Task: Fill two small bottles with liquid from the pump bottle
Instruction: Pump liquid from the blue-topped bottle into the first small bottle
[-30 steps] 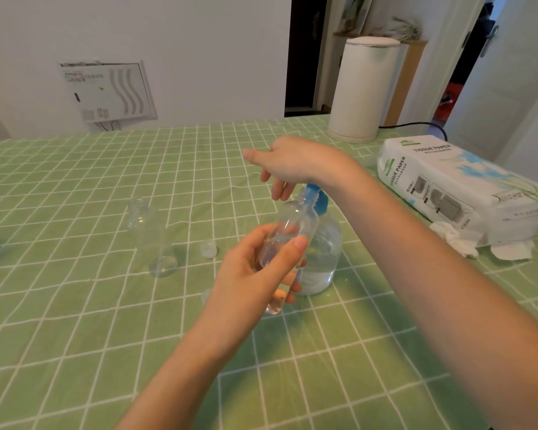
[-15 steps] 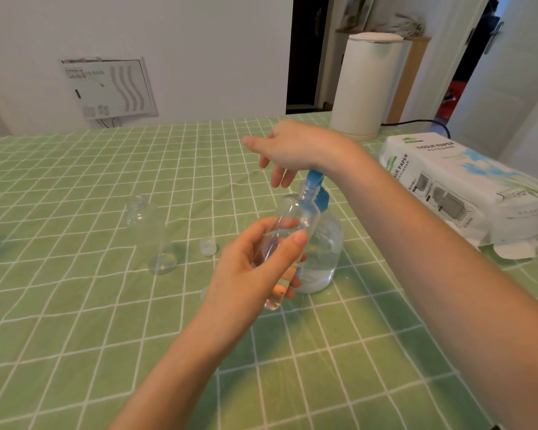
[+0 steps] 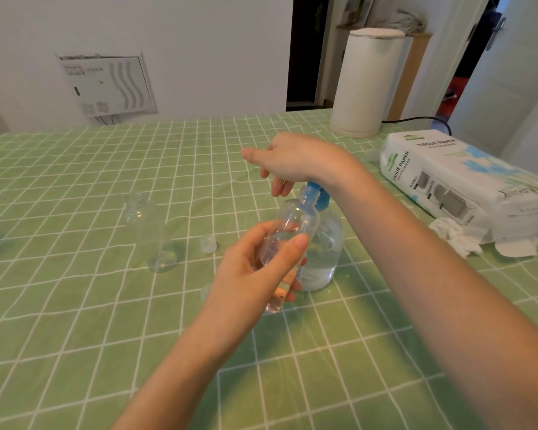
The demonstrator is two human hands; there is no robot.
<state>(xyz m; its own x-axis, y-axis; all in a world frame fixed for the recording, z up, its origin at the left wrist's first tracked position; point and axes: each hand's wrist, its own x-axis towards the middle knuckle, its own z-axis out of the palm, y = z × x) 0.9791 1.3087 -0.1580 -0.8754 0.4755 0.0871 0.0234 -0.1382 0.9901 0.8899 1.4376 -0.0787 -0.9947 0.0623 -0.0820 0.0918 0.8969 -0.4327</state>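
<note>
The person's left hand (image 3: 255, 271) grasps a clear small bottle (image 3: 292, 225), thumb across its front and fingers curled round the back, and holds it tilted above the green checked tablecloth (image 3: 75, 321). The bottle's open neck leans up against the blue pump head (image 3: 313, 193) of the pump bottle (image 3: 325, 252), which stands on the cloth just behind it (roughly half full of clear liquid). A little liquid seems to sit in the held bottle, though the clear plastic makes that hard to judge. The right hand (image 3: 295, 159) lies over the pump head, its fingers relaxed, drooping and gripping nothing. To the left a second small bottle (image 3: 148, 234) stands uncapped, with a small cap (image 3: 207, 244) near it. A tissue pack (image 3: 463, 181) and a crumpled tissue (image 3: 454, 238) lie at the right.
</note>
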